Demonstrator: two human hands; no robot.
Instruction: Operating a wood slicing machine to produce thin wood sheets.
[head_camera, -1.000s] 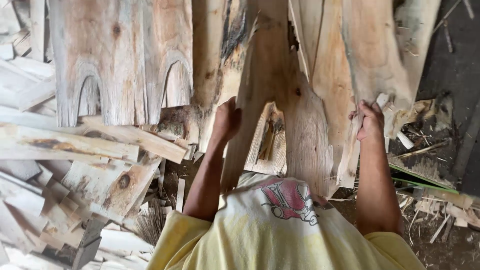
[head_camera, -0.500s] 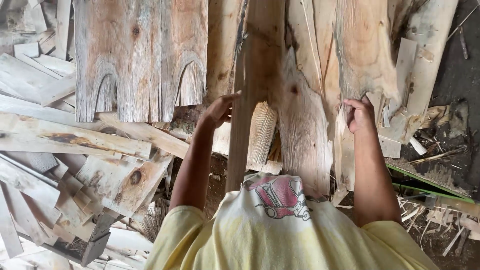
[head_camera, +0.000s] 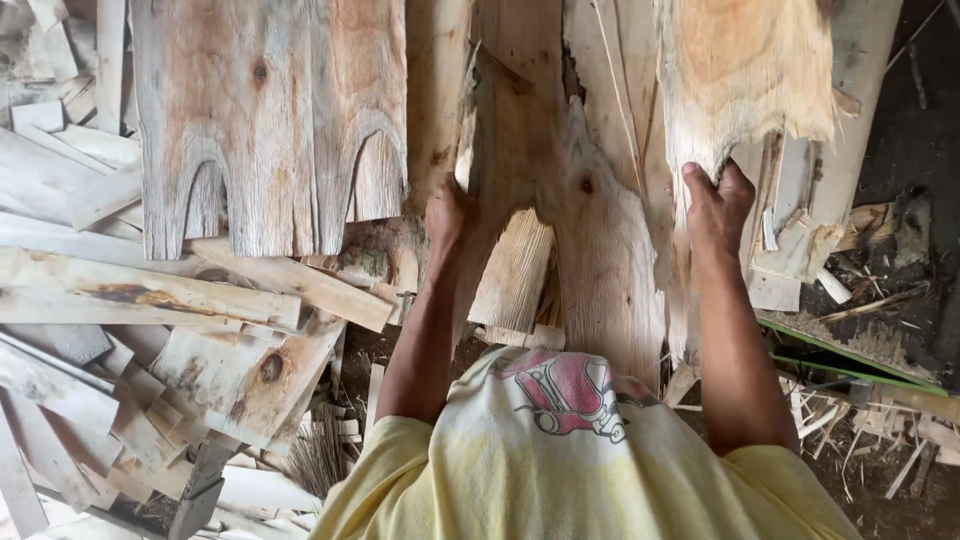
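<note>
The left hand (head_camera: 448, 215) clenched the left edge of the tall rough slab (head_camera: 560, 210), while, right of that slab, the right hand's (head_camera: 716, 205) fingers gripped a splintery pale board (head_camera: 745, 70); both pieces looked stiff, heavy, best held by their edges.

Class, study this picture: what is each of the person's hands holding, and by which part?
The left hand grips the left edge of the tall centre slab. The right hand clasps the ragged lower end of the pale split board.
</note>
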